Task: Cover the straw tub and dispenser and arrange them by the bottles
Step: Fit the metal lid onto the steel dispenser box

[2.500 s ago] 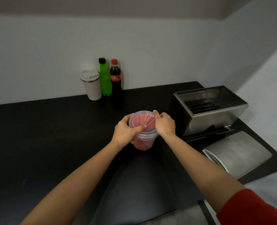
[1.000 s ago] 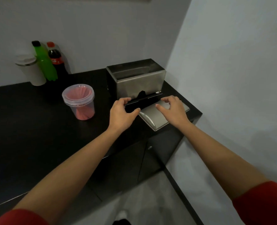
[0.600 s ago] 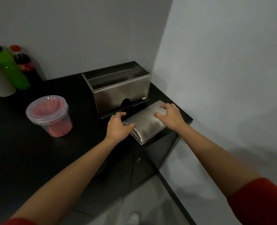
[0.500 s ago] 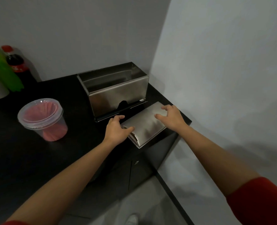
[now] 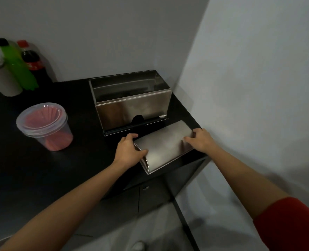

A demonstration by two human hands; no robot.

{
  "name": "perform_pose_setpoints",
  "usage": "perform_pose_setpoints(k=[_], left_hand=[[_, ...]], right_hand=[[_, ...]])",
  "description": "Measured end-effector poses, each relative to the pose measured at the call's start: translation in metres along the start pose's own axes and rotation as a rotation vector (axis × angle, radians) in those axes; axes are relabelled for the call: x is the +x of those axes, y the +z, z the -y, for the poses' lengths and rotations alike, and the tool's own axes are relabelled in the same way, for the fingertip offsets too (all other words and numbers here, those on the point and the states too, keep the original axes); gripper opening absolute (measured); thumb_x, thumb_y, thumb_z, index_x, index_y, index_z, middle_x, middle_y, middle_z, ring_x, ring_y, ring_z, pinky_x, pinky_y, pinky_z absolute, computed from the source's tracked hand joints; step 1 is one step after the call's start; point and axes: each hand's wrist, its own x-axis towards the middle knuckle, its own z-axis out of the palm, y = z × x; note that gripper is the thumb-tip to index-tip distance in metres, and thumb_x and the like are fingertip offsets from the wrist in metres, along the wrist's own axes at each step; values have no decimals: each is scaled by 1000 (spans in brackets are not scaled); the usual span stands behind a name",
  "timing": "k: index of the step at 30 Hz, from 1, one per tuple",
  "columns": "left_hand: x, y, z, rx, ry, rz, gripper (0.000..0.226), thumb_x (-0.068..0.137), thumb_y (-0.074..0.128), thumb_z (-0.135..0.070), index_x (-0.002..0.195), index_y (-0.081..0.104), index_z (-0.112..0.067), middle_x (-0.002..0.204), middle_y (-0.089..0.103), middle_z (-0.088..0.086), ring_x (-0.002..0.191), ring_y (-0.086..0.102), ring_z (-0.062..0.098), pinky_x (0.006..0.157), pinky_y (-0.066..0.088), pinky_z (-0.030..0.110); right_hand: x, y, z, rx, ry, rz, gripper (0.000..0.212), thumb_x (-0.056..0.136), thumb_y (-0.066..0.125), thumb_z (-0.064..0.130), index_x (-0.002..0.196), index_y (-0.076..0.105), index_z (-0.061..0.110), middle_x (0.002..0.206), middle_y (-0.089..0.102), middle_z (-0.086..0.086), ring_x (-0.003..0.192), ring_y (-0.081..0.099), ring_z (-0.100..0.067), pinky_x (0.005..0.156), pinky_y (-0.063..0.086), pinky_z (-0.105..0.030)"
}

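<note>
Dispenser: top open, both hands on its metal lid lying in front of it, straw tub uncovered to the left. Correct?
Not quite. The head view shows the straw tub already has its clear lid on. The rest holds: the dispenser is open on top, and the left hand and right hand grip the metal lid in front of it.

The tabletop (image 5: pixel 32 169) is black. The tub (image 5: pixel 46 126) is clear plastic, showing pink-red straws. The dispenser (image 5: pixel 132 104) and its lid (image 5: pixel 165 147) are shiny silver. One bottle (image 5: pixel 18 67) is bright green, the other (image 5: pixel 33 60) dark with red cap. The sleeve (image 5: pixel 293 221) is red.
</note>
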Motion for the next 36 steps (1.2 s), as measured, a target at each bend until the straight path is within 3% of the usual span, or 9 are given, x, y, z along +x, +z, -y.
perform_pose_setpoints(k=[3, 7, 11, 16, 20, 24, 29, 33, 36], left_hand=[[-4, 4, -2, -14, -73, -48, 73, 71, 78, -25, 133, 42, -12, 125, 55, 12, 118, 49, 28, 97, 45, 40], [-7, 10, -4, -44, -131, -77, 75, 70, 79, -25, 134, 42, -10, 127, 55, 11, 116, 53, 26, 91, 44, 30], [-11, 14, -8, -70, -167, -111, 81, 71, 78, -24, 139, 37, -8, 129, 55, 12, 117, 53, 26, 90, 44, 29], [-15, 18, -11, -46, -189, -154, 82, 73, 77, -24, 142, 36, -7, 122, 61, 10, 115, 56, 25, 92, 44, 29], [-15, 23, -14, -20, -192, -163, 78, 76, 74, -21, 142, 35, -6, 115, 64, 11, 110, 58, 24, 85, 44, 25], [-16, 24, -15, -40, -215, -183, 76, 77, 75, -21, 141, 38, -6, 117, 63, 11, 112, 57, 25, 90, 45, 28], [-17, 26, -16, -35, -218, -199, 74, 78, 74, -20, 141, 37, -6, 118, 63, 11, 110, 59, 23, 81, 41, 21], [-18, 24, -16, -37, -220, -193, 74, 78, 74, -20, 141, 37, -7, 127, 59, 12, 114, 57, 24, 84, 42, 23], [-19, 23, -16, -36, -220, -185, 73, 78, 74, -20, 141, 38, -8, 126, 59, 12, 114, 57, 25, 87, 44, 26]], right_hand=[[8, 0, -4, -8, -4, 4, 60, 83, 57, 46, 126, 53, 3, 124, 56, -19, 112, 53, -36, 95, 46, -45], [14, 1, -7, -1, 8, -27, 65, 85, 54, 45, 135, 46, 3, 133, 51, -22, 121, 48, -38, 101, 41, -44], [18, 1, -7, -4, -4, -43, 53, 86, 52, 48, 111, 62, 2, 115, 63, -20, 105, 57, -35, 87, 45, -37], [21, 0, -10, 108, 14, -54, 51, 83, 55, 47, 105, 65, 2, 108, 66, -17, 96, 59, -33, 75, 38, -30], [26, -3, -13, 286, 100, -79, 54, 81, 59, 49, 102, 64, 0, 105, 64, -15, 90, 55, -30, 74, 40, -32], [31, -9, -13, 416, 167, -66, 65, 77, 61, 54, 113, 59, 0, 110, 60, -13, 100, 54, -31, 75, 37, -32], [33, -10, -14, 485, 206, 5, 73, 72, 61, 56, 118, 59, -1, 119, 61, -17, 110, 56, -34, 85, 44, -35], [38, -11, -20, 541, 233, 65, 49, 72, 60, 44, 94, 63, 1, 107, 66, -17, 94, 59, -29, 73, 41, -36], [43, -16, -21, 581, 264, 113, 30, 78, 59, 36, 77, 57, 7, 107, 67, -14, 90, 63, -25, 62, 36, -26]])
